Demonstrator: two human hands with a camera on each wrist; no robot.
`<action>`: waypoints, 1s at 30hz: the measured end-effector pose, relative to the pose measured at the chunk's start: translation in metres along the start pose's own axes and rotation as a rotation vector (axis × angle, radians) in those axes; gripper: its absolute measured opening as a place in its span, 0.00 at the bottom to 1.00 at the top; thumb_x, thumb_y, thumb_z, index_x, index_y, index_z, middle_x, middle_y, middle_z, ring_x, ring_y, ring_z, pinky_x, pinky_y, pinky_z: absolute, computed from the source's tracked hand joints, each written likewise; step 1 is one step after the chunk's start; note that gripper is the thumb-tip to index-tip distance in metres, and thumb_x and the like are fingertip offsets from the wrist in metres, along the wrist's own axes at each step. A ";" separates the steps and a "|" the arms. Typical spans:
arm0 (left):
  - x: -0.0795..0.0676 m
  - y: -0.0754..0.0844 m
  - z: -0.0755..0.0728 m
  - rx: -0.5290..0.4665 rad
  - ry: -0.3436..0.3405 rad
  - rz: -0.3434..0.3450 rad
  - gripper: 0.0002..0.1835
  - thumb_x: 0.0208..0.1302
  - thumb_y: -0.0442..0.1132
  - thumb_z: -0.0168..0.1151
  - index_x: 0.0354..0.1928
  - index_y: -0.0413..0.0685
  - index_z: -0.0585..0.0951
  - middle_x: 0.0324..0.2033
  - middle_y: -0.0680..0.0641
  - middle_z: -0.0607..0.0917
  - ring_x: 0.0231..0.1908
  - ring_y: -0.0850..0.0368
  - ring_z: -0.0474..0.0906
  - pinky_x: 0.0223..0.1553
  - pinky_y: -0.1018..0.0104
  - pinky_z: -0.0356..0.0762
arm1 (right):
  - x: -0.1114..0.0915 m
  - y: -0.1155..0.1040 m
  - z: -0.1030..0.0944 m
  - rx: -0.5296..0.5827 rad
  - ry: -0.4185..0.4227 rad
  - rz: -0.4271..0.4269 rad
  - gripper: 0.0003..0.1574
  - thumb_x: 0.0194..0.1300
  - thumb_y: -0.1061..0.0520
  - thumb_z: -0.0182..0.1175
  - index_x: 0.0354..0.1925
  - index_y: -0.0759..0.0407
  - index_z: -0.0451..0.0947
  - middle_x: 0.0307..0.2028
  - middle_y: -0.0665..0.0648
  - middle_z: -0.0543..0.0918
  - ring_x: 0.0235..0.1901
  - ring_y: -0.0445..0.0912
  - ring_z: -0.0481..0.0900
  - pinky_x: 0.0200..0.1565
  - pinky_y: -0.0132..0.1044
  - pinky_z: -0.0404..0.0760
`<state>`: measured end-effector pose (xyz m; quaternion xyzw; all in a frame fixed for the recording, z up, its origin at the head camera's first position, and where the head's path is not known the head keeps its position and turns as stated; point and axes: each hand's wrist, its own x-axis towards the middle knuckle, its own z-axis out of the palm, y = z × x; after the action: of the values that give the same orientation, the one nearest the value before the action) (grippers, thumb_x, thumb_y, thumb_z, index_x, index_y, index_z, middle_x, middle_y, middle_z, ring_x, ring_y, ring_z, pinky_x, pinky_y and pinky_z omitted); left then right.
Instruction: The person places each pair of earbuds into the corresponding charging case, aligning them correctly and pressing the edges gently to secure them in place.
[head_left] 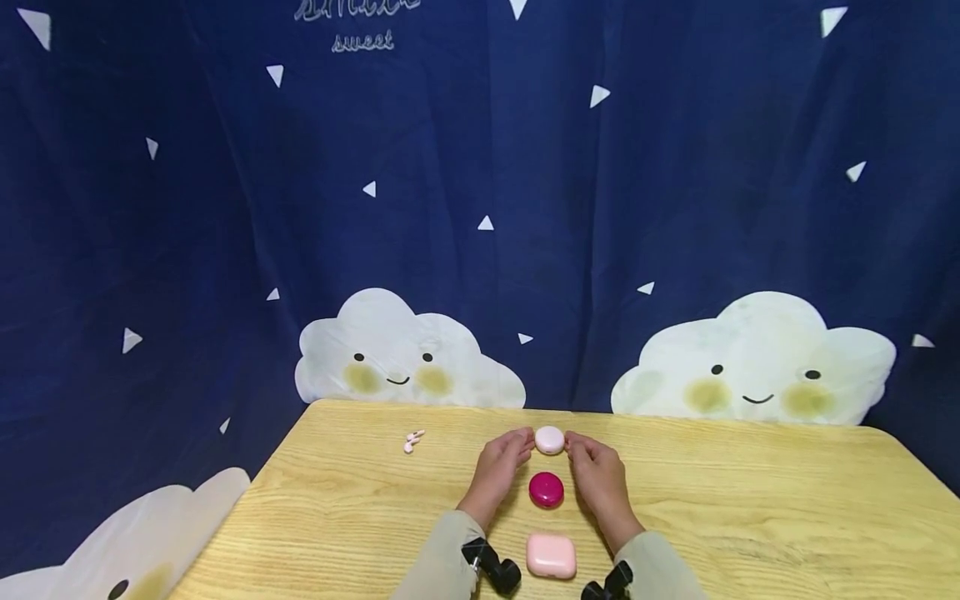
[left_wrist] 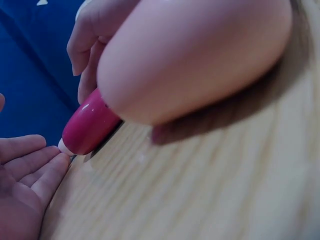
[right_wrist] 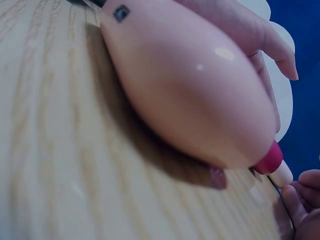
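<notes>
Three earbud cases stand in a line on the table between my forearms. At the far end is a pale pink round case (head_left: 550, 440), with my left hand (head_left: 497, 468) and right hand (head_left: 602, 479) on either side. Fingertips of both hands are right at its edges, the fingers extended rather than wrapped around it. Between the wrists sits a glossy magenta round case (head_left: 546, 490). Closest to me, a pink rounded-rectangular case (head_left: 551, 556) fills much of both wrist views; a small dark port (right_wrist: 121, 13) shows on it in the right wrist view.
Two small pale pink earbuds (head_left: 412, 442) lie at the back left of the wooden table (head_left: 750, 517). A dark blue curtain (head_left: 450, 150) with printed clouds hangs behind the table's far edge. Black wrist cameras (head_left: 495, 567) sit on the sleeves beside the nearest case.
</notes>
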<state>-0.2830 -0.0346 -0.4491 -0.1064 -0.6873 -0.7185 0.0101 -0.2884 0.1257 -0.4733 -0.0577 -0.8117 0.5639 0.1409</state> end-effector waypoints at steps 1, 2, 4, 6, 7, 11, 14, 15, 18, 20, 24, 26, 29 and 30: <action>-0.002 0.005 0.000 0.013 -0.005 0.007 0.23 0.74 0.38 0.46 0.57 0.20 0.71 0.55 0.26 0.75 0.57 0.34 0.73 0.57 0.51 0.71 | 0.000 0.000 0.000 -0.004 -0.005 -0.005 0.20 0.67 0.56 0.52 0.50 0.62 0.83 0.51 0.58 0.83 0.59 0.52 0.74 0.61 0.47 0.69; -0.004 0.008 0.000 0.018 -0.006 0.012 0.23 0.74 0.38 0.46 0.56 0.20 0.71 0.55 0.26 0.75 0.57 0.34 0.73 0.57 0.51 0.71 | 0.000 0.000 0.000 -0.006 -0.008 -0.007 0.20 0.67 0.56 0.52 0.51 0.62 0.83 0.51 0.58 0.83 0.59 0.52 0.74 0.61 0.47 0.69; -0.005 0.011 0.000 0.018 -0.004 0.010 0.23 0.74 0.38 0.46 0.56 0.20 0.72 0.55 0.27 0.76 0.57 0.34 0.73 0.58 0.50 0.71 | 0.001 0.000 -0.001 -0.007 -0.010 -0.013 0.20 0.67 0.56 0.52 0.51 0.61 0.83 0.51 0.58 0.83 0.59 0.52 0.74 0.61 0.47 0.69; -0.004 0.008 0.000 0.015 0.003 0.010 0.23 0.73 0.38 0.47 0.56 0.20 0.72 0.54 0.27 0.76 0.56 0.34 0.73 0.57 0.50 0.71 | 0.001 0.000 -0.001 -0.005 -0.011 -0.017 0.19 0.67 0.56 0.53 0.51 0.61 0.83 0.51 0.57 0.83 0.59 0.52 0.74 0.61 0.47 0.69; -0.001 0.004 0.000 0.002 0.007 0.006 0.22 0.73 0.38 0.48 0.56 0.20 0.72 0.54 0.27 0.76 0.56 0.34 0.73 0.57 0.50 0.71 | 0.001 0.000 -0.001 -0.004 -0.009 -0.021 0.19 0.67 0.56 0.53 0.51 0.61 0.83 0.51 0.58 0.83 0.59 0.52 0.74 0.61 0.47 0.69; 0.011 -0.016 -0.003 -0.062 0.028 -0.009 0.22 0.72 0.38 0.49 0.55 0.21 0.74 0.52 0.28 0.78 0.55 0.36 0.75 0.56 0.52 0.73 | 0.001 0.001 -0.001 -0.002 0.007 -0.043 0.17 0.68 0.55 0.56 0.52 0.58 0.82 0.51 0.57 0.83 0.56 0.51 0.76 0.58 0.45 0.72; 0.016 -0.026 -0.005 -0.114 0.034 -0.020 0.22 0.72 0.40 0.50 0.55 0.24 0.75 0.51 0.31 0.80 0.54 0.39 0.77 0.54 0.56 0.75 | 0.001 0.001 -0.001 0.027 0.024 -0.045 0.16 0.67 0.55 0.60 0.52 0.56 0.83 0.49 0.56 0.84 0.51 0.48 0.79 0.52 0.37 0.75; 0.017 -0.028 -0.006 -0.126 0.033 -0.023 0.22 0.72 0.40 0.50 0.55 0.25 0.76 0.51 0.32 0.80 0.54 0.40 0.77 0.54 0.57 0.75 | 0.000 0.001 -0.001 0.046 0.029 -0.043 0.16 0.66 0.55 0.61 0.51 0.56 0.83 0.49 0.56 0.84 0.49 0.47 0.80 0.49 0.33 0.76; 0.016 -0.028 -0.006 -0.178 0.020 -0.024 0.21 0.72 0.40 0.50 0.54 0.27 0.77 0.50 0.33 0.81 0.54 0.42 0.77 0.54 0.58 0.75 | 0.000 0.000 -0.001 0.104 0.046 -0.043 0.16 0.63 0.55 0.65 0.50 0.58 0.83 0.47 0.58 0.84 0.45 0.47 0.81 0.42 0.25 0.76; 0.016 -0.028 -0.007 -0.225 0.012 -0.033 0.21 0.71 0.40 0.50 0.54 0.27 0.78 0.50 0.33 0.82 0.54 0.43 0.78 0.54 0.58 0.75 | -0.001 -0.001 -0.001 0.135 0.058 -0.045 0.17 0.61 0.56 0.67 0.49 0.58 0.83 0.47 0.59 0.84 0.44 0.48 0.81 0.40 0.22 0.76; 0.015 -0.027 -0.006 -0.290 -0.009 -0.051 0.20 0.70 0.39 0.51 0.52 0.28 0.78 0.49 0.34 0.82 0.53 0.43 0.78 0.54 0.59 0.75 | -0.001 -0.001 -0.001 0.184 0.083 -0.052 0.18 0.59 0.57 0.69 0.48 0.60 0.83 0.46 0.61 0.84 0.43 0.49 0.82 0.39 0.21 0.76; 0.015 -0.027 -0.006 -0.309 -0.019 -0.055 0.20 0.70 0.40 0.51 0.52 0.28 0.79 0.48 0.34 0.83 0.53 0.43 0.79 0.55 0.58 0.74 | -0.001 -0.001 -0.001 0.204 0.085 -0.049 0.19 0.59 0.58 0.69 0.49 0.60 0.82 0.46 0.61 0.84 0.42 0.47 0.81 0.40 0.22 0.76; 0.014 -0.026 -0.006 -0.333 -0.026 -0.051 0.20 0.70 0.40 0.52 0.51 0.28 0.79 0.48 0.35 0.83 0.52 0.45 0.80 0.55 0.57 0.74 | -0.001 0.000 -0.001 0.246 0.066 -0.044 0.22 0.58 0.58 0.70 0.51 0.61 0.81 0.45 0.62 0.84 0.41 0.44 0.80 0.40 0.22 0.77; 0.014 -0.026 -0.006 -0.339 -0.027 -0.049 0.20 0.70 0.41 0.52 0.51 0.28 0.79 0.48 0.35 0.83 0.51 0.45 0.80 0.55 0.57 0.74 | -0.001 0.000 0.000 0.253 0.057 -0.043 0.22 0.57 0.58 0.70 0.51 0.62 0.81 0.45 0.63 0.84 0.40 0.43 0.80 0.41 0.22 0.77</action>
<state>-0.3013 -0.0376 -0.4730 -0.0993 -0.5587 -0.8227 -0.0349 -0.2870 0.1258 -0.4737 -0.0380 -0.7307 0.6568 0.1823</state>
